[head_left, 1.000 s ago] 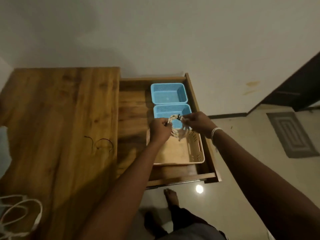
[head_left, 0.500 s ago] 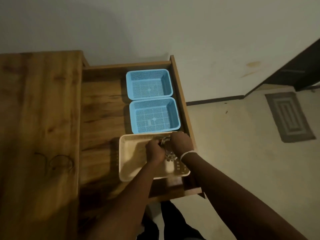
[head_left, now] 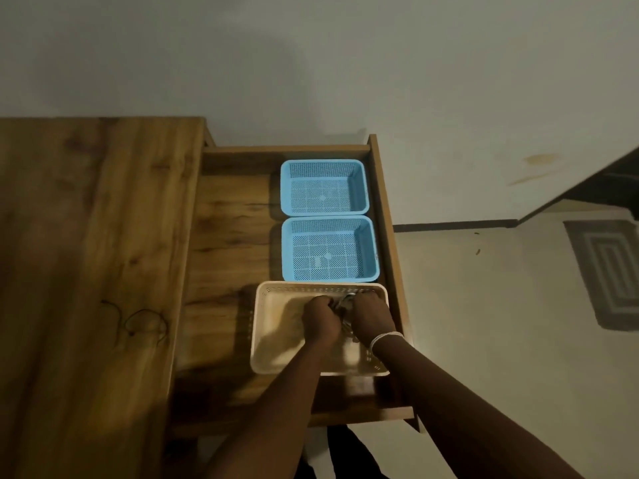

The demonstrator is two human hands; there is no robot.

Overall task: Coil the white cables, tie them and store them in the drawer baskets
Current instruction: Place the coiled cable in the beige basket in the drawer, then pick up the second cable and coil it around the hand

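Note:
Both my hands are down inside the beige basket at the front of the open wooden drawer. My left hand and my right hand grip a coiled white cable between them, close to the basket's far right corner. Only a small part of the coil shows between my knuckles; the rest is hidden. Behind the beige basket stand two empty blue baskets, the nearer blue basket and the farther blue basket.
A wooden tabletop lies to the left with thin dark wire ties on it. Bare drawer floor runs left of the baskets. On the tiled floor at right lies a grey mat.
My hands carried the coil from above the blue basket down into the beige basket. My view has shifted toward the drawer, and the loose white cable on the table's near left is out of view.

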